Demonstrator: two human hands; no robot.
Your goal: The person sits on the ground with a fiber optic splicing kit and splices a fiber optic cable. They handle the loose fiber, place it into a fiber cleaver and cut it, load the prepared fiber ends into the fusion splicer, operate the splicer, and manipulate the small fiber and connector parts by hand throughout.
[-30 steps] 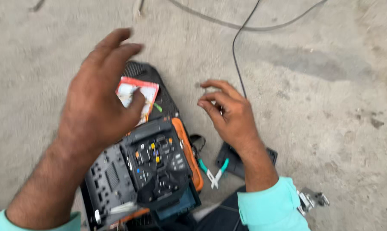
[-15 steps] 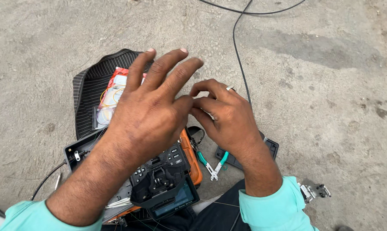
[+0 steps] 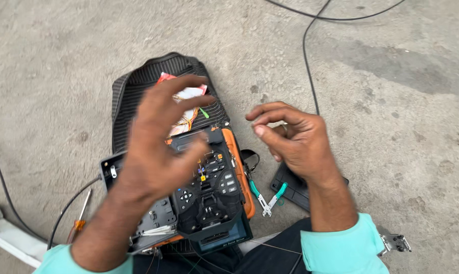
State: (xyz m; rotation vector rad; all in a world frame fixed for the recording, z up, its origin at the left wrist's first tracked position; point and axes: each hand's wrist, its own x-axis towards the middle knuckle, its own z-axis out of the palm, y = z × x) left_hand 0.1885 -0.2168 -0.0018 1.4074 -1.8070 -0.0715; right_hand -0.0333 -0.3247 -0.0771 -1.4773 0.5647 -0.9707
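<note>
Orange-edged, black-bodied splicing machine (image 3: 211,195) on our lap, over a ribbed black mat (image 3: 138,86) on bare concrete. Our left hand (image 3: 158,147) hovers above its keypad, fingers loosely spread, gripping nothing. Our right hand (image 3: 295,139) sits just right of the machine, thumb and forefinger pinched together; whether a fine strand lies between them we cannot tell. We judge the step as readying a fibre for the machine's clamps; the next move calls for a steady, exact placement. Beside: green-handled pliers (image 3: 267,198), screwdriver (image 3: 79,215), black cable (image 3: 308,61).
</note>
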